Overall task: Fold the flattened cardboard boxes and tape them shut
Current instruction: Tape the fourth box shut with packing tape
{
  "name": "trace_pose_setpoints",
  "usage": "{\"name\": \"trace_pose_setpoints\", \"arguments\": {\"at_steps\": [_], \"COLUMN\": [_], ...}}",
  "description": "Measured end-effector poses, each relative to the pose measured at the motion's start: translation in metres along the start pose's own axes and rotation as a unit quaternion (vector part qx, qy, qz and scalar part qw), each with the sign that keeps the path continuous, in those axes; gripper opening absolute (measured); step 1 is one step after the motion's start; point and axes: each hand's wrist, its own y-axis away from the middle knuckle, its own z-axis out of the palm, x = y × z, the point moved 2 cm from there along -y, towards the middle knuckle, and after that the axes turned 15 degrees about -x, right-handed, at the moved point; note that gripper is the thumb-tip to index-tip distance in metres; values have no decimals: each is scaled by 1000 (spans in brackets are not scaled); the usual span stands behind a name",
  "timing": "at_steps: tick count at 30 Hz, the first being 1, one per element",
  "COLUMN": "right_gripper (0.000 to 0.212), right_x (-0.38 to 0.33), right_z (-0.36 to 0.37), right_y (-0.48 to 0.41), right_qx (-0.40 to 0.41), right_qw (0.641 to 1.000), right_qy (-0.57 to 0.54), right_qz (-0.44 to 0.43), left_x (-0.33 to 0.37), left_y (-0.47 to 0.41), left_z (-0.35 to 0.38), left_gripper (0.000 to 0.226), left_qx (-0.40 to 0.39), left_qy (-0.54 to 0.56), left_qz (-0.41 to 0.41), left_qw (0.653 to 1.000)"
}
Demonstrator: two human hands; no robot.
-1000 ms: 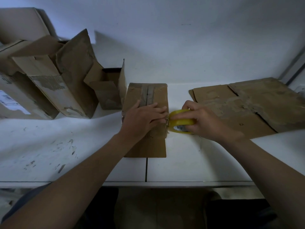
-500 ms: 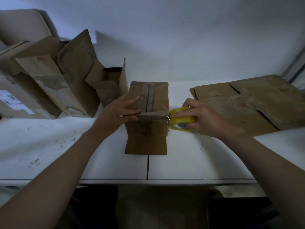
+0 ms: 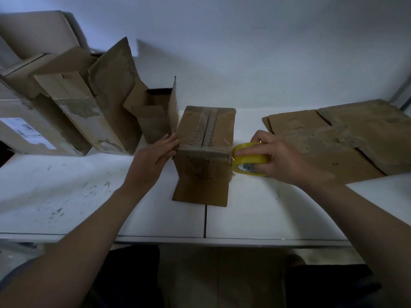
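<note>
Head view:
- Bench [image 3: 66, 185]: white and scuffed, with a seam running back from its front edge at the middle.
- Box [image 3: 206, 138]: stands at the middle of the bench, over the seam. Its top flaps are shut and tape runs along their join. One flap lies flat on the bench toward the front edge.
- My left hand [image 3: 153, 156]: fingers straight and close together, pressed flat against the box's left side at its upper near corner.
- My right hand [image 3: 282, 158]: fingers and thumb curled round the tape roll, just right of the box.
- Tape roll [image 3: 249, 160]: yellow, on edge, touching the box's upper near right corner. A strip of tape runs from it along the box's top near edge.
- Flat cardboard [image 3: 355, 138]: unfolded sheets lying at the bench's back right corner, well apart from the box.
- Small box [image 3: 155, 116]: open, flaps up, just behind my left hand and beside the box.
- Open boxes [image 3: 93, 103]: tilted, ragged, at the back left of the bench.
- Labelled box [image 3: 26, 134]: at the left edge, with a white label on its side.
</note>
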Motion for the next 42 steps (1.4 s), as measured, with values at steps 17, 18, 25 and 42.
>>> {"name": "trace_pose_setpoints", "arguments": {"at_steps": [17, 18, 25, 42], "right_gripper": [40, 41, 33, 56], "right_x": [-26, -24, -22, -18], "right_z": [16, 17, 24, 26], "right_y": [-5, -7, -19, -11], "right_qx": [29, 23, -23, -108], "right_qw": [998, 998, 995, 994], "right_qy": [30, 45, 87, 10], "right_qz": [-37, -24, 45, 32], "left_x": [70, 70, 73, 61], "left_y": [-37, -38, -39, -35], "left_z": [44, 45, 45, 49], "left_gripper": [104, 104, 122, 131], "left_qx": [-56, -56, -55, 63], "left_qy": [-200, -199, -175, -31], "left_qz": [-234, -236, -247, -211], "left_qw": [950, 950, 951, 975]}}
